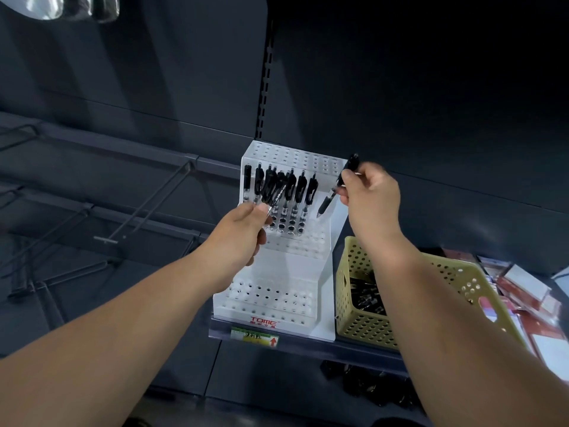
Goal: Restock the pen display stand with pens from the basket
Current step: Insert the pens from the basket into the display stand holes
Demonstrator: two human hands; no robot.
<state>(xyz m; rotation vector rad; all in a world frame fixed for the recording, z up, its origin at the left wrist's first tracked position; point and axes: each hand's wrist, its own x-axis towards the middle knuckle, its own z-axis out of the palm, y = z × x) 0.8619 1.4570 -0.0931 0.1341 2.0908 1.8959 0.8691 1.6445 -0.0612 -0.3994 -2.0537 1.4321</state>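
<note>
Right grip (372,195) pinches one pen (327,202), its tip aimed toward 7 o'clock over the display stand (297,263).
Left grip (243,235) clutches spare pens (276,192) at 9 o'clock; the basket (360,325) sits at 4 o'clock. Probably best to straighten the pen, then seat its tip in a free hole beside the filled row.

White tiered pen stand (308,272) with upright black pens (291,195) (one row), beside yellow perforated basket (363,325)

white stand (326,272), black pens (289,192), yellow basket (363,328)
</note>
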